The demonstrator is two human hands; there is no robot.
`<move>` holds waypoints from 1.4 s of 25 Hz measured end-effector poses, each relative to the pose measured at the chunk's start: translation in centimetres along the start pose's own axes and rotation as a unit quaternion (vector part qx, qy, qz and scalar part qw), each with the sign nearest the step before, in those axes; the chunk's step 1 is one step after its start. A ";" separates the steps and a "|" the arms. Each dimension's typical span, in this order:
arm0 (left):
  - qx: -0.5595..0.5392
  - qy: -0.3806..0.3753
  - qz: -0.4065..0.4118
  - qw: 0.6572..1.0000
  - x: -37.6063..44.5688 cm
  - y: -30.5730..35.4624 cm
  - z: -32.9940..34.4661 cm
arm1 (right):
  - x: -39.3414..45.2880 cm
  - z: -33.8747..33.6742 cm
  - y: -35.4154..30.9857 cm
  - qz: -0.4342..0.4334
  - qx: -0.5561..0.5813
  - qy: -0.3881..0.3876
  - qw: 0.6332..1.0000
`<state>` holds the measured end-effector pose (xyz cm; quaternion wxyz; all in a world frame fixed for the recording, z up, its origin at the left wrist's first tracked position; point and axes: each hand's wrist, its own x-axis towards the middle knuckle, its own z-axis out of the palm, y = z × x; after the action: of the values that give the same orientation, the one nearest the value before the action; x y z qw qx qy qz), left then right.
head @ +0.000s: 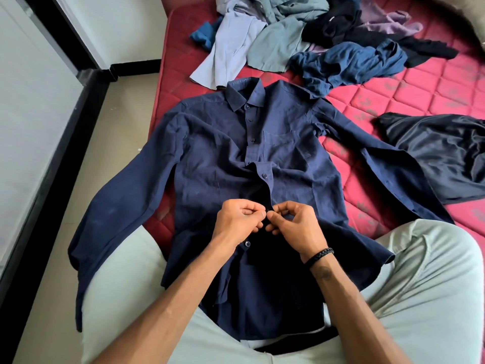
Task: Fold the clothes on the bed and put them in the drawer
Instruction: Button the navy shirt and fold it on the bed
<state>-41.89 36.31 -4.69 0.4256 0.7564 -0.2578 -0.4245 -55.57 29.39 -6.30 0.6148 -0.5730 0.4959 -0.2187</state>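
A navy long-sleeved shirt lies face up on the red quilted mattress, collar away from me, its hem across my lap. Its upper buttons are fastened; the placket gapes open lower down. My left hand pinches the left edge of the placket near the middle. My right hand pinches the right edge just opposite, and the fingertips of both hands meet there. The left sleeve hangs off the bed's edge toward the floor. No drawer is in view.
A heap of unfolded clothes in grey, light blue, black, purple and dark blue lies at the far end of the mattress. A black garment lies at the right. Beige floor tiles and a white wall are at the left.
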 end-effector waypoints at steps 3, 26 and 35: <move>-0.010 -0.002 -0.007 1.000 0.3 -0.2 -0.1 | 0.0 0.0 0.1 -0.009 -0.012 -0.010 1.000; 0.004 0.048 0.045 0.998 0.4 0.0 -0.8 | -0.8 1.7 0.2 -0.058 -0.014 0.086 0.995; -0.053 0.070 0.035 0.996 1.0 -0.5 -0.7 | -0.7 1.3 0.0 -0.058 -0.013 0.051 0.997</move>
<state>-40.75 36.10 -5.33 0.4966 0.7514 -0.2305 -0.3683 -54.68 30.61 -6.21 0.5675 -0.5973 0.4949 -0.2762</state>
